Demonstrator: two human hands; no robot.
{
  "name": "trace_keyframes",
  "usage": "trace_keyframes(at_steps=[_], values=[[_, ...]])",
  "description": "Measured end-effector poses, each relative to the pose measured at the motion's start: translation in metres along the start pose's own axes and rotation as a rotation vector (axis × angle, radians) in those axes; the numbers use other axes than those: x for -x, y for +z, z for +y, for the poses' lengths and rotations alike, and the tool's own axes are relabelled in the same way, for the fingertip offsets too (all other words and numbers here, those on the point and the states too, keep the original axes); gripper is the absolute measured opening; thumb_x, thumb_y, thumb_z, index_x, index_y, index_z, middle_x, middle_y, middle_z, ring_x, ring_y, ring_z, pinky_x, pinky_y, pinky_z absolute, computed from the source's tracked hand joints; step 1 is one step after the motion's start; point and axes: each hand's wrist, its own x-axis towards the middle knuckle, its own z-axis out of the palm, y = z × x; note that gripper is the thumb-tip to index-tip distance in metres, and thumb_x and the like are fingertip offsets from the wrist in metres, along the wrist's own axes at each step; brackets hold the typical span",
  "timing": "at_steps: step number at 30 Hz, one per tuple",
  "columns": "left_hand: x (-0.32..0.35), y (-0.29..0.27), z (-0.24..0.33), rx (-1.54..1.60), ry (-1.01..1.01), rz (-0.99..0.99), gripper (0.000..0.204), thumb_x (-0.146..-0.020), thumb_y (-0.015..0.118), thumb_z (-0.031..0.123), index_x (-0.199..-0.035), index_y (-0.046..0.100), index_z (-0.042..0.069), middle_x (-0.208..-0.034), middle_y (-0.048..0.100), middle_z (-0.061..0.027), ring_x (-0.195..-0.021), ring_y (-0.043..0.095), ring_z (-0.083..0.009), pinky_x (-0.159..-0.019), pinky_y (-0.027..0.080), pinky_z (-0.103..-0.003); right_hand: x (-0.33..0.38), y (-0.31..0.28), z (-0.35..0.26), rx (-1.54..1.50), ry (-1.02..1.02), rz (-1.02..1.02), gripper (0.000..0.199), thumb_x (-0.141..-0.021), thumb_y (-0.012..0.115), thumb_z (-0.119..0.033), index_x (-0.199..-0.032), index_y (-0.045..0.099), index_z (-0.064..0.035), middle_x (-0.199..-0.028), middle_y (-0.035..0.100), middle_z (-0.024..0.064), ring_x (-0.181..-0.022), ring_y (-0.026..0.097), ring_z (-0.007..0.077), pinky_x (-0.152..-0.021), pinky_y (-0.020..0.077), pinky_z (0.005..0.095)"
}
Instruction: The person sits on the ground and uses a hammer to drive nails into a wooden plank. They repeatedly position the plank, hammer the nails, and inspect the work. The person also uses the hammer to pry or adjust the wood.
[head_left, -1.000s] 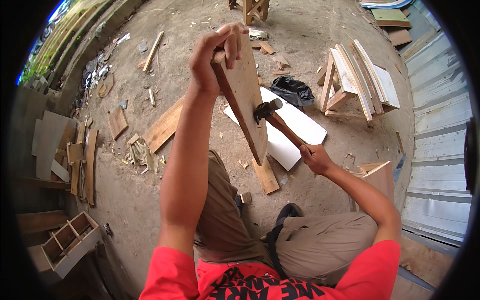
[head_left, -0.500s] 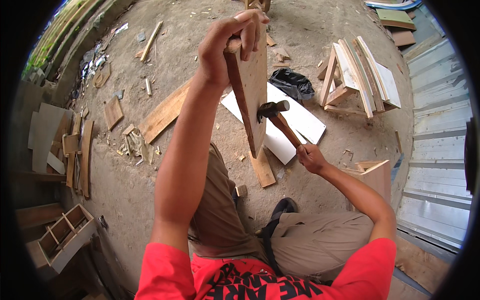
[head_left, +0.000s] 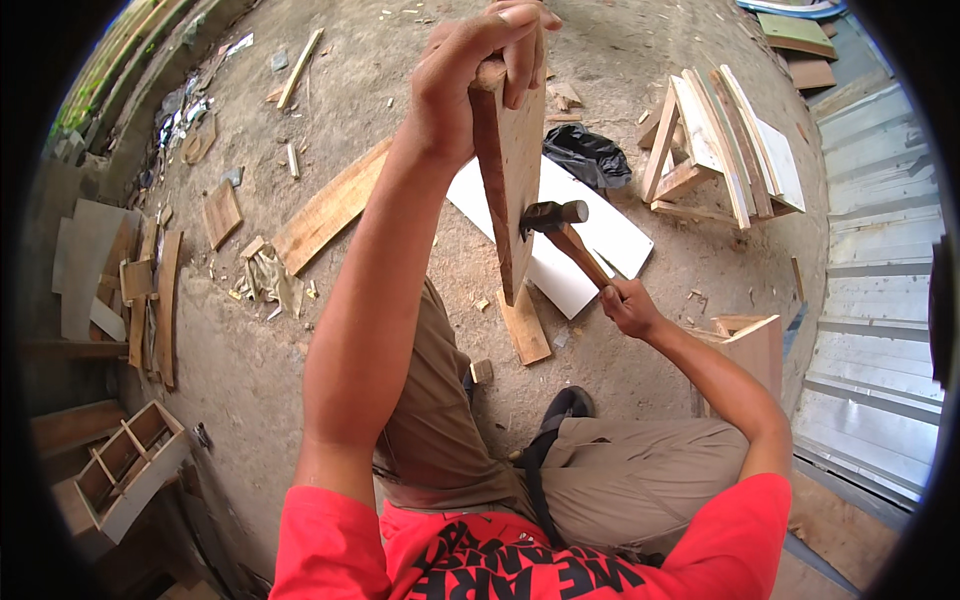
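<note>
With its fingers hooked over the upper end, my left hand (head_left: 480, 75) grips a wooden board (head_left: 520, 160) that stands on edge in front of me. The board's dark, narrow edge faces me and its pale broad face turns right. Lower down, my right hand (head_left: 630, 308) is wrapped round the wooden handle of a claw hammer (head_left: 556, 214). The dark hammer head lies at the board's pale face, claw side toward the wood and striking face to the right. Whether a nail sits in the claw cannot be made out.
White panels (head_left: 568, 275) and a black plastic bag (head_left: 588, 158) lie beyond the board. A wooden frame with planks (head_left: 725, 150) stands at right, near a metal sheet wall (head_left: 870, 290). Scattered on the ground are a long plank (head_left: 330, 210) and offcuts. A divided wooden box (head_left: 140, 465) sits lower left.
My left hand and the board's upper end have shifted slightly right and up. The hammer stays against the board's face, moved a little with it; my right hand has shifted slightly right and up.
</note>
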Motion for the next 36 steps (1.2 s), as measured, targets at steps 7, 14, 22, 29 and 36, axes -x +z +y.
trace_keyframes(at_steps=[7, 14, 22, 29, 36], values=[[0.001, -0.011, -0.013, 0.070, 0.221, -0.052, 0.040, -0.104, 0.035, 0.023, -0.081, 0.065, 0.010, -0.051, 0.040, 0.0012, -0.056, 0.040, -0.0164, -0.093, 0.040, -0.036, -0.002, -0.001, 0.000, 0.041, 0.020, -0.028, 0.064, -0.103, 0.044, -0.057, -0.070, 0.050, -0.0029, -0.055, 0.041, 0.0024, -0.053, 0.040, 0.0132, -0.049, 0.0348, 0.0338], [-0.007, 0.011, 0.016, -0.151, -0.053, -0.078, 0.050, -0.094, 0.043, 0.035, -0.051, 0.048, 0.010, -0.051, 0.042, -0.0029, -0.066, 0.051, -0.0176, -0.101, 0.041, -0.040, 0.003, -0.033, -0.017, 0.261, 0.060, -0.074, 0.065, -0.101, 0.046, -0.059, -0.074, 0.056, -0.0007, -0.055, 0.049, 0.0098, -0.050, 0.047, 0.0215, -0.051, 0.0408, 0.0391], [0.008, 0.082, 0.026, -0.053, -0.099, -0.064, 0.040, -0.091, 0.052, 0.026, -0.056, 0.051, 0.005, -0.057, 0.047, -0.0015, -0.071, 0.046, -0.0149, -0.096, 0.036, -0.035, 0.045, -0.054, -0.054, 0.354, 0.197, -0.143, 0.060, -0.100, 0.052, -0.053, -0.077, 0.059, 0.0015, -0.061, 0.056, 0.0181, -0.054, 0.054, 0.0306, -0.054, 0.0443, 0.0416], [0.016, 0.099, 0.035, -0.059, -0.006, -0.114, 0.039, -0.088, 0.054, 0.023, -0.054, 0.045, 0.004, -0.058, 0.039, -0.0018, -0.077, 0.043, -0.0196, -0.095, 0.036, -0.037, 0.063, -0.063, -0.082, 0.395, 0.296, -0.214, 0.054, -0.101, 0.051, -0.049, -0.083, 0.063, 0.0003, -0.065, 0.057, 0.0204, -0.059, 0.054, 0.0335, -0.060, 0.0453, 0.0434], [0.023, 0.101, 0.040, -0.070, -0.011, -0.140, 0.034, -0.084, 0.054, 0.019, -0.056, 0.044, 0.002, -0.060, 0.036, -0.0045, -0.078, 0.042, -0.0237, -0.093, 0.036, -0.040, 0.070, -0.066, -0.091, 0.479, 0.330, -0.215, 0.052, -0.101, 0.051, -0.050, -0.086, 0.067, -0.0026, -0.065, 0.060, 0.0212, -0.059, 0.058, 0.0358, -0.061, 0.0474, 0.0449]])
